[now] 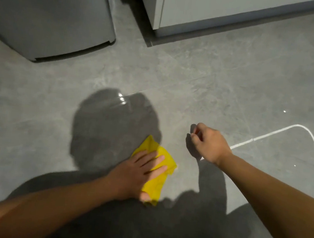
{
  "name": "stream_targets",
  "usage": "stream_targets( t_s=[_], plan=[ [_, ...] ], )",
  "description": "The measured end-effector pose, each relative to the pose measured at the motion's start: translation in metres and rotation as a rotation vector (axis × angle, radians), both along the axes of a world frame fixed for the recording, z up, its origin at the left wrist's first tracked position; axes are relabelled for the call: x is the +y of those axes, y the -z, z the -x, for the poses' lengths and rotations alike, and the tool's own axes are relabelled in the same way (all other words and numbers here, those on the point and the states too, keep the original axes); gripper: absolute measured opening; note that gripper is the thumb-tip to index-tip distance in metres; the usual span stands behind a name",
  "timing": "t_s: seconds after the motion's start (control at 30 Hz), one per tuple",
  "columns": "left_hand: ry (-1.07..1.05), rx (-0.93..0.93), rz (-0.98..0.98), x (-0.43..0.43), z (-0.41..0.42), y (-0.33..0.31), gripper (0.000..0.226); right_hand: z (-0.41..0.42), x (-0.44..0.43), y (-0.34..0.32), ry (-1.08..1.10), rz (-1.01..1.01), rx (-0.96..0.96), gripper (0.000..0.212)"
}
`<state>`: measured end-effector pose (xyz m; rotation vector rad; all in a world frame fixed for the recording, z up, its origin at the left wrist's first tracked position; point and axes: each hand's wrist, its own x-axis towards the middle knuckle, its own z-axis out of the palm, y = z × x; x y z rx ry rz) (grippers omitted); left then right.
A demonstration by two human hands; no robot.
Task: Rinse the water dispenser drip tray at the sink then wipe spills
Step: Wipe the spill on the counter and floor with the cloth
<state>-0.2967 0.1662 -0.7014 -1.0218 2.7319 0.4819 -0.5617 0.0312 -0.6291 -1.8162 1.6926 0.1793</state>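
Left hand wiping floor with yellow cloth.
I'm seeing the yellow cloth (157, 170) lying on the grey floor (225, 83), near centre; left hand (137, 175) pressing flat, fingers spread. Right hand (208, 143) hovering right, loosely curled, beside white cable (281, 132).

Floor (225, 83): grey stone-look tile, smooth, mostly matt with a faint mottle. Wet patch (112, 117) on it is darker and glossy, catching a bright glint near the tile joint. Yellow cloth (157, 180): soft woven fabric, matt, crumpled in folds under the left hand (137, 173). Grey appliance body (46, 12): smooth, satin sheen, plastic or painted metal, can't tell. Cabinet front (225, 6): flat, smooth, matt grey. White cable (268, 135): smooth, looks plastic-sheathed.
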Motion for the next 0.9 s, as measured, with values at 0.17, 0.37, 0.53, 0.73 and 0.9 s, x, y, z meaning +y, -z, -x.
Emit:
stream_targets(
  t_s=[0.17,0.37,0.53,0.73,0.9],
  plan=[
    [-0.418,-0.011,-0.069,0.084,-0.073,-0.007,0.109,-0.032,0.010,0.015,0.014,0.051,-0.094,0.017],
    [-1.247,-0.108,-0.149,0.091,-0.168,-0.010,0.125,-0.071,0.012,0.028,0.010,0.077,-0.139,0.022],
    [-1.308,-0.091,-0.032,-0.018,-0.212,-0.002,0.121,-0.068,-0.005,0.024,0.131,0.124,-0.112,0.025],
    [-0.665,-0.044,0.094,-0.175,-0.121,0.005,0.112,-0.009,-0.002,0.016,0.308,0.162,-0.002,0.029],
    [-0.029,-0.042,0.075,-0.180,0.039,0.008,0.114,0.046,0.024,-0.001,0.476,0.163,0.039,0.032]
  ],
)
